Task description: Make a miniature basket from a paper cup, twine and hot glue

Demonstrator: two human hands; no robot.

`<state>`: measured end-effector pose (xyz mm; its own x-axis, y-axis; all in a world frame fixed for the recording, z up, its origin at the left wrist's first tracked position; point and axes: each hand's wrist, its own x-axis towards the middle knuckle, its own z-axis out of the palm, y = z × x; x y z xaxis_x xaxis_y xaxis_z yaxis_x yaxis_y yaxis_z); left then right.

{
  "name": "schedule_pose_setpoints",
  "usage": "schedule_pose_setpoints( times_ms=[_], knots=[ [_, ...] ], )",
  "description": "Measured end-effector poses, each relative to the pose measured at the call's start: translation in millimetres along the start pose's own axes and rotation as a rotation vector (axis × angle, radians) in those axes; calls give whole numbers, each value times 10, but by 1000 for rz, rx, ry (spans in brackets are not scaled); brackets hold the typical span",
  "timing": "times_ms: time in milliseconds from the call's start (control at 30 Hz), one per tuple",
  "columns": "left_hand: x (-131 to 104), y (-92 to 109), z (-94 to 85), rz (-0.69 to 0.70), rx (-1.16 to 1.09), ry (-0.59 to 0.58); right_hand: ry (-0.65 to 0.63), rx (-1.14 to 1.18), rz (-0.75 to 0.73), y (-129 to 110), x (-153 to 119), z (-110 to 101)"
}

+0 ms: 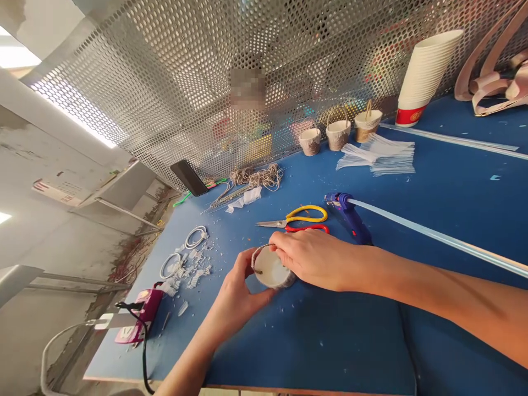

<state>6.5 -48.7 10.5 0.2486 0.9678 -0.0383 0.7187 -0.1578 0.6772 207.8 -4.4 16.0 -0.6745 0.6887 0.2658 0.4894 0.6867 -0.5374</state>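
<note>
The left hand is curling around a small cup near the middle of the blue table, and some of its fingers are hiding behind the cup. The right hand is pinching the cord handle at the rim and covering part of the scissors. The right arm is hiding the end of the glue gun, and the glue stick is running out of view. A stained wall is standing far left, white scraps are lying on the table's left side, and a holey metal screen is blurring the bright things behind it.

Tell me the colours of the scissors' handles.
One yellow handle, one red handle; head view.
</note>
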Motion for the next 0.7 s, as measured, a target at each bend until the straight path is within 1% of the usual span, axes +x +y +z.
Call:
schedule_pose_setpoints(
  times_ms=[100, 200, 333, 433, 567, 633, 700],
  knots=[
    [-66, 13, 96, -4, 16, 64, -29, 8, 15, -26, -52, -23],
    [-111, 32, 176, 35, 30, 108, -40, 1, 9, -41, -111, -48],
    [-131, 47, 252, 92, 26, 152, -3, -39, -20, -47, -174, -76],
    [-125, 48, 309, 80, -17, 179, 20, -60, -14, -57, -204, -93],
    [-112, 47, 396, 45, -97, 218, 57, -77, 33, -60, -232, -90],
    [-113, 40, 428, 47, -100, 231, 84, -67, 43, -55, -243, -80],
    [-124, 25, 442, 73, -64, 221, 94, -53, 52, -54, -252, -73]
  ],
)
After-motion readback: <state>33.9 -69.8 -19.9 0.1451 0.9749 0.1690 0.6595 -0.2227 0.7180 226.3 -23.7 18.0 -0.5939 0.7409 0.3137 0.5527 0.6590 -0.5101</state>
